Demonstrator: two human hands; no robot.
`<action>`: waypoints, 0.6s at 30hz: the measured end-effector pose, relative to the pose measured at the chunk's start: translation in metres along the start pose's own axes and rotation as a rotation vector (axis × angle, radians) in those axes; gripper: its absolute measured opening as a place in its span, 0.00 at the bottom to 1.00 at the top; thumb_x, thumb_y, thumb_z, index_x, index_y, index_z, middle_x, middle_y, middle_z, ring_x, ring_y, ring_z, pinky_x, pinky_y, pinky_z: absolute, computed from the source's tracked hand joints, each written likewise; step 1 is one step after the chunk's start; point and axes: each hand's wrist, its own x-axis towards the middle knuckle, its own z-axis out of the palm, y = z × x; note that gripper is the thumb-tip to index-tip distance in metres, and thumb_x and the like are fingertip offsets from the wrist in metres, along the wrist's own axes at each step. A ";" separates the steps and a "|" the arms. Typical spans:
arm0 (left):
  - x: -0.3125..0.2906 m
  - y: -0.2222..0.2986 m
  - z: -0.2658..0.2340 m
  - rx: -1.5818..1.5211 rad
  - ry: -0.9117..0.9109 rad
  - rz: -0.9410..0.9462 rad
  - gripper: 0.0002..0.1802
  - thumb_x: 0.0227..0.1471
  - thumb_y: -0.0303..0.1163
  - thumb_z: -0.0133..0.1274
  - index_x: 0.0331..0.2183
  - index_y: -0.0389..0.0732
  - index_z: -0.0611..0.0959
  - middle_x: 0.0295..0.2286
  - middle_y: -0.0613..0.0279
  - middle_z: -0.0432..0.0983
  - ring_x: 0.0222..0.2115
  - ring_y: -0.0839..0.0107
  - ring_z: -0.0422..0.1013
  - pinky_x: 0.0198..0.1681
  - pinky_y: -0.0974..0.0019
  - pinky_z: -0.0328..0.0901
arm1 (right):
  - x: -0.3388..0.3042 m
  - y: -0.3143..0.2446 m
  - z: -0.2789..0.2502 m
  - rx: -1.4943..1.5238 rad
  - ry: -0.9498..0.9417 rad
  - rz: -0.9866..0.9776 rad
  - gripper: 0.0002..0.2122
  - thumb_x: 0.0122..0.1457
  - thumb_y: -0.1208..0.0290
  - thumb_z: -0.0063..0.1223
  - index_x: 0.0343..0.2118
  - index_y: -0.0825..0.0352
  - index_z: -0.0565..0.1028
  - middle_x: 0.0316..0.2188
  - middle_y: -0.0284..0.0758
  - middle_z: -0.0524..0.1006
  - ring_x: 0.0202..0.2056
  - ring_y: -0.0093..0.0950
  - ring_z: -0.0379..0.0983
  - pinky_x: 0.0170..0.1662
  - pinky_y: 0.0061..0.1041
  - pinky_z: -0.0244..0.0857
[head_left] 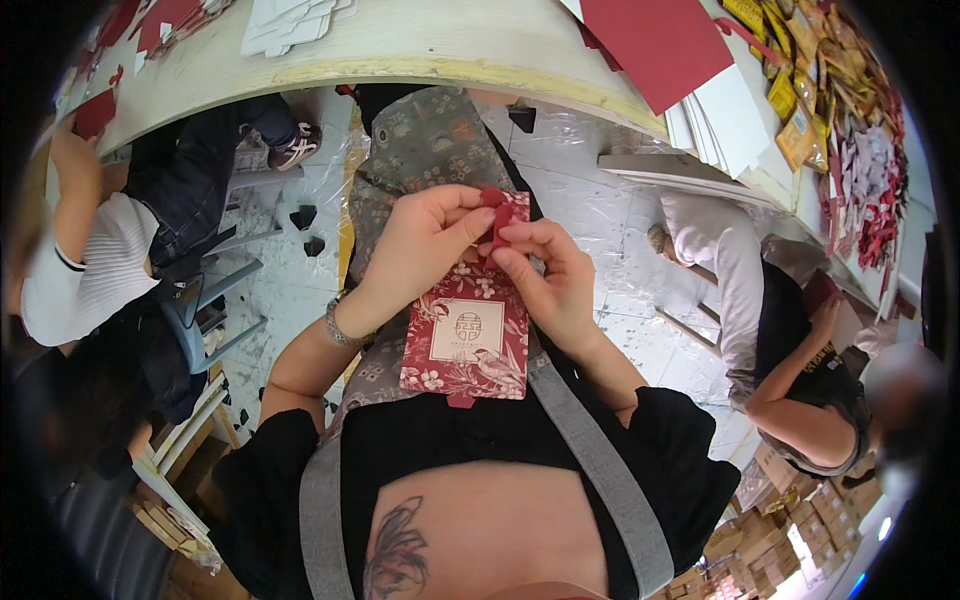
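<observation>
A flat red packet [465,345] with white floral and bird print and a pale square label lies in my lap, over a patterned apron [430,130]. At its far end, my left hand [435,240] pinches a dark red ribbon-like strip [501,222] between thumb and fingers. From the other side my right hand [552,275] is closed on the same strip, close beside the left fingertips. Both hands partly cover the packet's upper part. How the strip joins the packet is hidden by my fingers.
A pale table [400,62] curves across ahead, with white cards [290,22], a large red sheet [660,50] and a heap of yellow packets [800,110]. Co-workers sit at left [110,220] and right [810,390]. Cardboard boxes [790,525] stand behind on the right.
</observation>
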 end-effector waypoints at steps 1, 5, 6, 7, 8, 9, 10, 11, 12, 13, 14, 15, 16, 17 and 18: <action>-0.003 0.000 0.002 0.041 0.003 0.030 0.13 0.55 0.28 0.48 0.41 0.30 0.75 0.29 0.62 0.76 0.28 0.78 0.73 0.30 0.76 0.70 | 0.002 -0.001 0.000 0.019 0.037 0.016 0.10 0.53 0.81 0.55 0.38 0.72 0.69 0.33 0.36 0.75 0.34 0.20 0.75 0.38 0.16 0.67; -0.003 -0.007 0.002 -0.016 0.058 0.079 0.11 0.55 0.26 0.47 0.38 0.28 0.75 0.29 0.61 0.76 0.28 0.77 0.73 0.28 0.75 0.71 | 0.007 -0.002 0.007 -0.238 0.161 -0.177 0.09 0.50 0.82 0.57 0.34 0.69 0.70 0.30 0.36 0.73 0.31 0.24 0.73 0.34 0.19 0.66; -0.002 -0.008 0.001 0.000 0.053 0.059 0.11 0.55 0.26 0.47 0.38 0.28 0.76 0.28 0.61 0.76 0.27 0.78 0.73 0.27 0.76 0.70 | 0.008 0.000 0.004 -0.383 0.135 -0.305 0.10 0.49 0.83 0.58 0.33 0.68 0.70 0.29 0.36 0.72 0.30 0.24 0.71 0.32 0.20 0.65; 0.000 -0.010 0.000 0.015 0.047 0.039 0.12 0.55 0.27 0.47 0.39 0.29 0.76 0.28 0.62 0.76 0.26 0.79 0.73 0.27 0.77 0.70 | 0.009 0.001 0.002 -0.529 0.108 -0.433 0.11 0.47 0.83 0.59 0.33 0.68 0.70 0.28 0.36 0.72 0.28 0.25 0.69 0.31 0.20 0.64; 0.001 -0.011 0.000 0.030 0.042 0.017 0.12 0.55 0.27 0.47 0.39 0.29 0.76 0.28 0.62 0.76 0.26 0.80 0.73 0.26 0.78 0.69 | 0.010 0.001 0.002 -0.538 0.108 -0.462 0.11 0.47 0.83 0.59 0.32 0.67 0.70 0.27 0.36 0.71 0.28 0.26 0.69 0.30 0.21 0.64; 0.000 -0.012 0.000 0.012 0.049 0.018 0.12 0.55 0.27 0.47 0.39 0.29 0.76 0.28 0.62 0.76 0.25 0.80 0.73 0.26 0.78 0.69 | 0.011 0.000 0.002 -0.546 0.108 -0.491 0.11 0.46 0.83 0.60 0.31 0.67 0.71 0.26 0.36 0.70 0.27 0.28 0.68 0.29 0.22 0.63; 0.000 -0.012 0.001 -0.005 0.057 0.018 0.12 0.55 0.27 0.47 0.39 0.29 0.76 0.28 0.62 0.76 0.25 0.80 0.73 0.25 0.78 0.69 | 0.011 0.000 0.002 -0.555 0.108 -0.520 0.11 0.45 0.84 0.60 0.30 0.66 0.71 0.25 0.36 0.70 0.27 0.29 0.67 0.28 0.22 0.62; 0.001 -0.011 0.001 -0.021 0.066 0.020 0.12 0.55 0.27 0.47 0.38 0.28 0.76 0.28 0.62 0.76 0.24 0.80 0.73 0.25 0.78 0.69 | 0.011 0.000 0.002 -0.560 0.108 -0.556 0.11 0.45 0.83 0.60 0.30 0.66 0.71 0.25 0.36 0.70 0.26 0.30 0.68 0.28 0.23 0.63; 0.001 -0.011 0.002 -0.017 0.071 0.021 0.12 0.55 0.27 0.47 0.38 0.28 0.76 0.28 0.62 0.76 0.24 0.80 0.73 0.25 0.78 0.69 | 0.011 0.000 0.002 -0.565 0.107 -0.591 0.10 0.45 0.82 0.60 0.30 0.66 0.72 0.25 0.36 0.70 0.26 0.30 0.68 0.28 0.24 0.63; 0.001 -0.011 0.002 -0.014 0.076 0.022 0.12 0.55 0.27 0.47 0.38 0.29 0.76 0.28 0.62 0.76 0.24 0.80 0.73 0.25 0.78 0.68 | 0.011 0.001 0.003 -0.570 0.106 -0.627 0.10 0.44 0.82 0.60 0.31 0.66 0.72 0.24 0.35 0.71 0.26 0.31 0.68 0.28 0.24 0.64; 0.002 -0.011 0.003 -0.010 0.078 0.023 0.12 0.55 0.27 0.47 0.38 0.29 0.76 0.28 0.62 0.76 0.24 0.80 0.73 0.26 0.78 0.68 | 0.010 0.003 0.003 -0.504 0.130 -0.524 0.10 0.45 0.82 0.59 0.31 0.66 0.72 0.24 0.35 0.71 0.26 0.30 0.69 0.28 0.23 0.64; 0.001 -0.011 0.003 -0.016 0.053 0.035 0.12 0.55 0.27 0.47 0.38 0.29 0.76 0.27 0.62 0.76 0.24 0.80 0.73 0.26 0.78 0.68 | 0.010 0.006 0.005 -0.438 0.154 -0.422 0.10 0.46 0.82 0.59 0.31 0.67 0.71 0.24 0.35 0.71 0.27 0.29 0.70 0.29 0.23 0.65; -0.002 -0.009 0.003 -0.021 0.029 0.046 0.12 0.55 0.27 0.46 0.38 0.29 0.76 0.27 0.62 0.76 0.25 0.80 0.73 0.26 0.78 0.68 | 0.009 0.007 0.007 -0.371 0.177 -0.320 0.09 0.47 0.82 0.59 0.31 0.67 0.71 0.23 0.35 0.71 0.27 0.28 0.71 0.29 0.22 0.66; -0.003 -0.008 0.004 -0.028 0.006 0.056 0.12 0.56 0.27 0.46 0.38 0.29 0.76 0.27 0.62 0.75 0.25 0.80 0.73 0.27 0.78 0.69 | 0.010 0.006 0.008 -0.333 0.172 -0.265 0.09 0.48 0.82 0.58 0.31 0.68 0.71 0.24 0.35 0.71 0.27 0.27 0.72 0.30 0.21 0.67; -0.005 -0.010 0.005 -0.038 0.014 0.067 0.12 0.56 0.28 0.46 0.38 0.29 0.76 0.27 0.62 0.75 0.26 0.80 0.72 0.27 0.78 0.69 | 0.011 0.004 0.009 -0.294 0.167 -0.210 0.09 0.49 0.82 0.57 0.32 0.68 0.70 0.24 0.35 0.71 0.28 0.26 0.73 0.30 0.20 0.67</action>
